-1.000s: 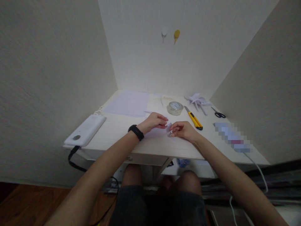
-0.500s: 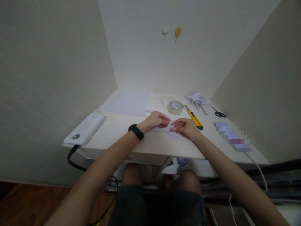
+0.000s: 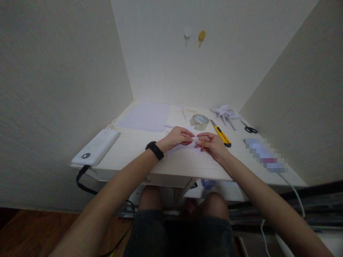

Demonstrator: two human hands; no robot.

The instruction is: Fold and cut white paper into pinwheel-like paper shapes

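Observation:
My left hand, with a black watch on its wrist, pinches a folded white sheet of paper near the desk's front edge. Facing it, my right hand closes thumb and fingers on the paper's right end. The fingertips of both hands nearly meet there, and they partly cover the folds. Just behind the hands lies a roll of clear tape. A yellow utility knife rests right beside my right hand, its blade pointing toward the wall.
Flat white paper lies at the back left of the desk. A white power bank sits at the left edge. Folded paper pieces, black scissors and a blurred-out object with a cable are on the right.
Both hands stay almost in place. My right fingers have shifted slightly upward, and the paper between the hands has tilted, its lower edge now sloping differently.

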